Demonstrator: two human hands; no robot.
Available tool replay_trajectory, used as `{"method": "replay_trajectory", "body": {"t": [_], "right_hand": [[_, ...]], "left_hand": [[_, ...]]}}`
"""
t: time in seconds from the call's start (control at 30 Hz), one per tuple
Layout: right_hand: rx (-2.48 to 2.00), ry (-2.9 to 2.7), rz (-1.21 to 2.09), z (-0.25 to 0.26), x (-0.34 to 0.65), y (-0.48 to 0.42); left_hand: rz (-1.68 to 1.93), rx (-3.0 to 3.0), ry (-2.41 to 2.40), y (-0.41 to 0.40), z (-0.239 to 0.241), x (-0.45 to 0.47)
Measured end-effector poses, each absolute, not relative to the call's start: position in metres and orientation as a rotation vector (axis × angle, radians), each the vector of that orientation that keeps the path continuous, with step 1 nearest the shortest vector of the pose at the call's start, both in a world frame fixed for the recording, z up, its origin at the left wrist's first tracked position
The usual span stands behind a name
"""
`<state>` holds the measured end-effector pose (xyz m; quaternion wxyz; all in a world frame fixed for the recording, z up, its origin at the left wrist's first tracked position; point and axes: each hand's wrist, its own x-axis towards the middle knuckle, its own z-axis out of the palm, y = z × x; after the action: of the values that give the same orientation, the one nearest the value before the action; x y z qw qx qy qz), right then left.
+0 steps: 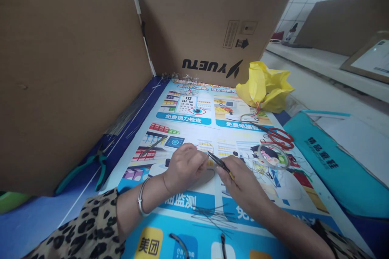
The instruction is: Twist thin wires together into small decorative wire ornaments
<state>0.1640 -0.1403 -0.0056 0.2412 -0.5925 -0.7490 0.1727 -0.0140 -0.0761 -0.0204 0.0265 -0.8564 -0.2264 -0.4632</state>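
My left hand [186, 166] is closed, its fingers curled in a pinch; what they hold is hidden or too small to make out. Wrapped in my right hand [240, 180] is a slim dark pointed tool [219, 162] with a yellow part near the grip. Its tip lies just beside my left fingertips. Below both hands, a loose bunch of thin dark wires [214, 216] is spread on the printed poster [209, 194].
Teal-handled pliers [99, 162] lie at left, beside a tall cardboard panel [67, 68]. Toward the right are red-handled scissors [278, 137], a tape roll [273, 156], a crumpled yellow paper bundle [266, 87] and a teal box [328, 162]. Another cardboard panel [194, 24] stands behind.
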Motion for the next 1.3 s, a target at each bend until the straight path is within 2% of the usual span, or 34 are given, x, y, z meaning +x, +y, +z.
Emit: {"method": "replay_trajectory", "body": {"t": [0.67,1.07,1.3], "right_hand": [[-1.49,-2.069,0.364,-0.012,0.164,-0.142],[-1.55,-2.008,0.512,-0.005,0.157,-0.15],[-1.6,-1.941,0.653,-0.007,0.155,-0.152]], "left_hand": [[-1.5,-2.666,-0.605,-0.079,-0.022,-0.013],[-1.088,-2.557,-0.396,-0.077,-0.008,-0.022],[-0.966,-2.571,-0.368,-0.079,-0.006,-0.024]]}}
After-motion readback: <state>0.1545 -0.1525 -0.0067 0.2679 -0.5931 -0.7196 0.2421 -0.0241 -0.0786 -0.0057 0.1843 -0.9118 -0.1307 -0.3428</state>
